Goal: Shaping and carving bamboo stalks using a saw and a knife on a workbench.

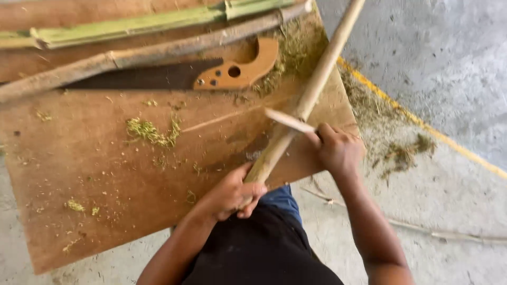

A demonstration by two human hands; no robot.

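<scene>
Across the near corner of the brown plywood board point(105, 174), a long pale peeled bamboo pole point(311, 92) runs slantwise, its lower end caught in the left hand point(229, 195) and its upper end passing out of the top of the view. The left hand's fingers point(252, 192) are curled shut around that lower end, close to the person's dark lap. Up the pole from them, the right hand point(338, 150) is closed on the handle of a pale, flat knife blade point(288, 120); the blade sticks out to the left of the right fingers and lies against the pole, crossing it. The handle itself is hidden inside the fist.

Beyond the fingers, farther up the board, lies a hand saw with a dark blade and an orange-brown wooden handle point(237, 68), well apart from both hands. Behind the saw a rough grey-brown bamboo stalk point(148, 55) lies across the board, and beyond that a green split bamboo stalk point(137, 24). Greenish shavings point(150, 132) are scattered over the board to the left of the hands and heaped near the saw handle. To the right of the right hand, a yellow painted line point(422, 124) crosses the grey concrete floor point(449, 53), with more shavings beside it.
</scene>
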